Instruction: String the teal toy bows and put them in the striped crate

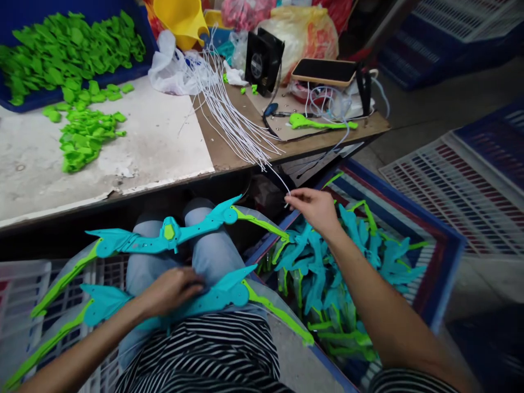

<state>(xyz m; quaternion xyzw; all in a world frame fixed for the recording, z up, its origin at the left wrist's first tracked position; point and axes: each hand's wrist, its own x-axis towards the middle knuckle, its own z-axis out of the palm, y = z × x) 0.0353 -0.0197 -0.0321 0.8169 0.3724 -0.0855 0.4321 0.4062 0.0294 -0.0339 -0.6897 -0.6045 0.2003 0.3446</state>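
Observation:
Two turquoise toy bows with lime green limbs lie across my lap, the upper toy bow (147, 243) and the lower toy bow (223, 297). My left hand (174, 289) rests on the middle of the lower one, fingers curled over it, hiding its grip. Out to the right, my right hand (315, 207) pinches the end of a white cord (279, 179) between thumb and fingertips. That cord leads up to a loose bundle of white cords (235, 117), which hangs slightly over the table's front edge.
A worn table (164, 131) carries loose green plastic parts (88, 134), a blue bin (143, 68) of more parts, a black fan (264, 60), a phone (323, 71) and a green piece (323, 123). At my right stands a blue-rimmed crate (448, 262) full of turquoise and green bows.

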